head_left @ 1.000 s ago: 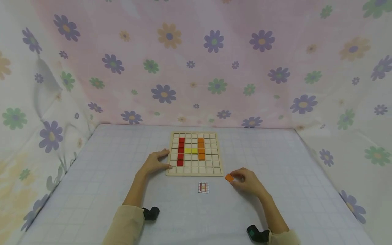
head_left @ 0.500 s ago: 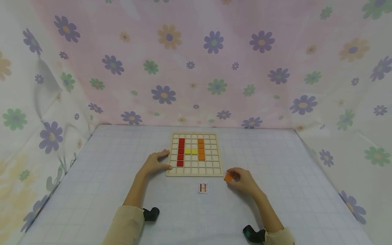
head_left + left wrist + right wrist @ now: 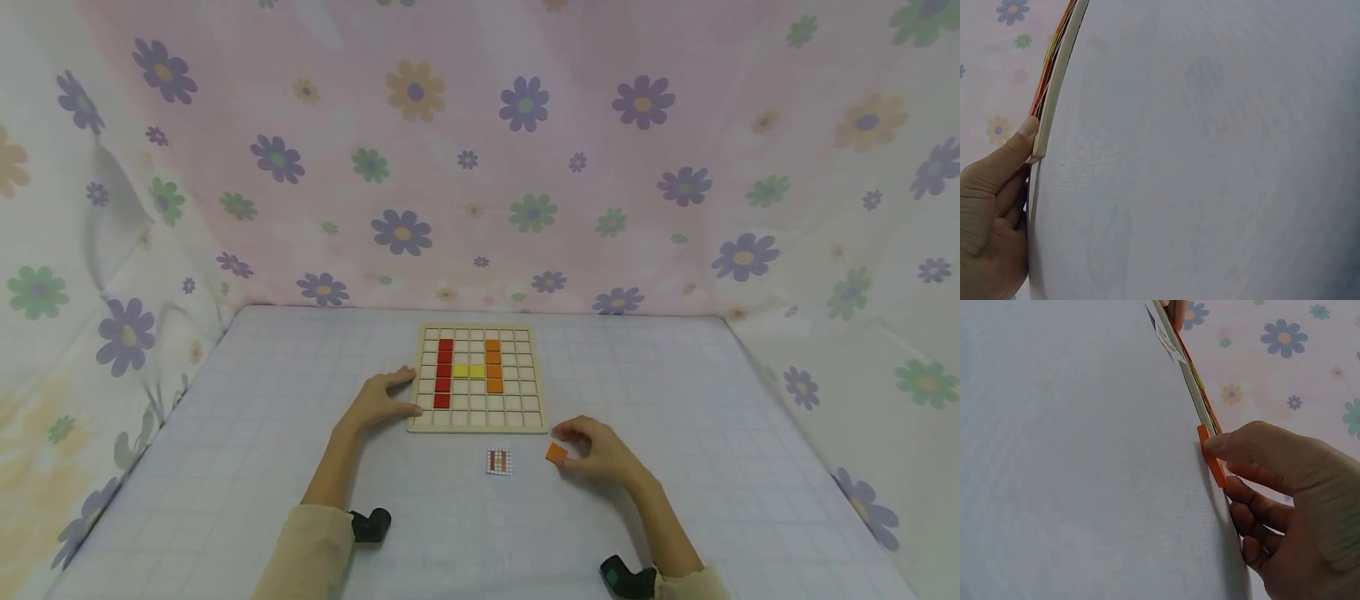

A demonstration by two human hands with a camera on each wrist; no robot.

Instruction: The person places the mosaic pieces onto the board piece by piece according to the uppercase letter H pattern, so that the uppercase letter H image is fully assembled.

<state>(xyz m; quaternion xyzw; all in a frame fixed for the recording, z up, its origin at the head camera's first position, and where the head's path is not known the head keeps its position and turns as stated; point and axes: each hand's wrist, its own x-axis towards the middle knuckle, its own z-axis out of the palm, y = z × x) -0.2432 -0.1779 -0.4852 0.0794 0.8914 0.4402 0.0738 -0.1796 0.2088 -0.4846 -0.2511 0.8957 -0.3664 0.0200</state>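
Observation:
A wooden grid board (image 3: 525, 425) lies flat on the table. Red tiles (image 3: 444, 372) form one column on it, orange tiles (image 3: 492, 367) a shorter column, and two yellow tiles (image 3: 468, 371) sit between them. At the board's left edge rests my left hand (image 3: 375, 400), thumb and forefinger spread; its thumb (image 3: 1027, 128) presses the rim in the left wrist view. My right hand (image 3: 603, 450) holds a loose orange tile (image 3: 556, 454) just off the board's near right corner, the thumb (image 3: 1229, 445) on its face. Part of the grip is hidden behind that tile.
In front of the board lies a small printed card (image 3: 499, 461) with a coloured grid pattern. The white-covered table (image 3: 262, 467) reaches back to a flowered cloth (image 3: 480, 192). A black wrist device (image 3: 370, 525) sits at the left cuff, another (image 3: 628, 577) at the right.
The loose orange tile has turned in my right hand and come slightly nearer to me and leftward. My right forefinger has lifted apart from it in the head view. The left hand stays put.

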